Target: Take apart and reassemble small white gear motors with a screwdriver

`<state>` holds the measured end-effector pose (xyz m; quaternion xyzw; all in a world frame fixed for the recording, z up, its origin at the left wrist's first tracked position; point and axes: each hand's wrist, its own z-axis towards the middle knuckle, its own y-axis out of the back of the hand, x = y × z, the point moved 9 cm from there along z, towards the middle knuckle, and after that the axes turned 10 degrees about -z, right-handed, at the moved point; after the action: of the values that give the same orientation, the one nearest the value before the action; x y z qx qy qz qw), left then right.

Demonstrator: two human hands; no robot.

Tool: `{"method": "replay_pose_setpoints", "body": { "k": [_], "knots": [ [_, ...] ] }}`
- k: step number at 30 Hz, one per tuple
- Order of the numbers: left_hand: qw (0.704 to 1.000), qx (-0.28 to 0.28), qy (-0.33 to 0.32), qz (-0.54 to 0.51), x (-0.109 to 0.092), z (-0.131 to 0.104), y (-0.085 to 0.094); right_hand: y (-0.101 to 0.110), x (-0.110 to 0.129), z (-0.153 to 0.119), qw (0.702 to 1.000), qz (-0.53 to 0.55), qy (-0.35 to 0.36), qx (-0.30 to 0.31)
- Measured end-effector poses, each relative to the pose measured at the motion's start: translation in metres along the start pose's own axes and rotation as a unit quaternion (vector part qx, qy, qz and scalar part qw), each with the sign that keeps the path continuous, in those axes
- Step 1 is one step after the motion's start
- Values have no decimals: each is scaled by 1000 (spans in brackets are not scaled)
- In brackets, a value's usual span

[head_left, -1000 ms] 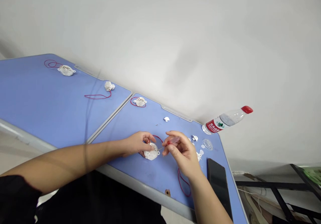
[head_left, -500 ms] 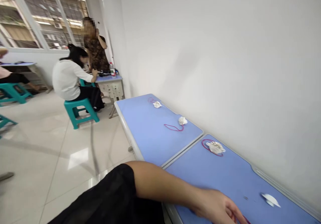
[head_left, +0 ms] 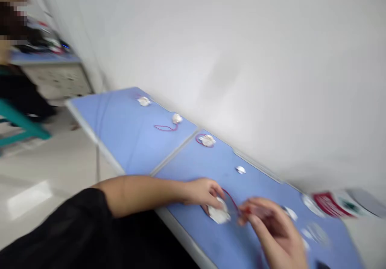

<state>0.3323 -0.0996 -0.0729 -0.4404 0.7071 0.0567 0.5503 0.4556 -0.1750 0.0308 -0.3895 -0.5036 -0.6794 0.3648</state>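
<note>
My left hand [head_left: 205,194] reaches across the near desk, its fingers curled on the edge of a white round piece [head_left: 219,212] that lies low over the blue top. A thin red cord [head_left: 229,196] arcs from behind this piece to my right hand [head_left: 271,228], whose thumb and fingertips pinch it. Motion blur hides the piece's detail. Farther back on the same desk lies a similar white piece with a looped red cord [head_left: 207,140]. A small white part [head_left: 240,169] sits between it and my right hand.
Two more white pieces with red cords, one nearer [head_left: 177,118] and one farther [head_left: 144,101], lie on the adjoining desk [head_left: 120,128]. Along the right stands a container with a red and white label [head_left: 333,204], beside blurred white parts. A white wall borders the desks; a teal stool [head_left: 21,124] is left.
The view has swung right and down. My left hand now shows fully, with the white piece under its fingers. My right hand has come into view, pinching the red cord.
</note>
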Motion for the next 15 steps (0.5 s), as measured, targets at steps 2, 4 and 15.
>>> {"method": "replay_pose_setpoints", "body": {
  "k": [2, 4, 15],
  "knots": [
    [1000, -7, 3, 16, -6, -4, 2, -6, 16, 6, 998, 17, 40, 37],
    [999, -5, 4, 32, -11, -5, 1, -15, 24, 11, 993, 11, 73, 88],
    [998, -1, 12, 54, -12, -7, -1, -10, 27, 12, 995, 36, 74, 61]
  ]
}}
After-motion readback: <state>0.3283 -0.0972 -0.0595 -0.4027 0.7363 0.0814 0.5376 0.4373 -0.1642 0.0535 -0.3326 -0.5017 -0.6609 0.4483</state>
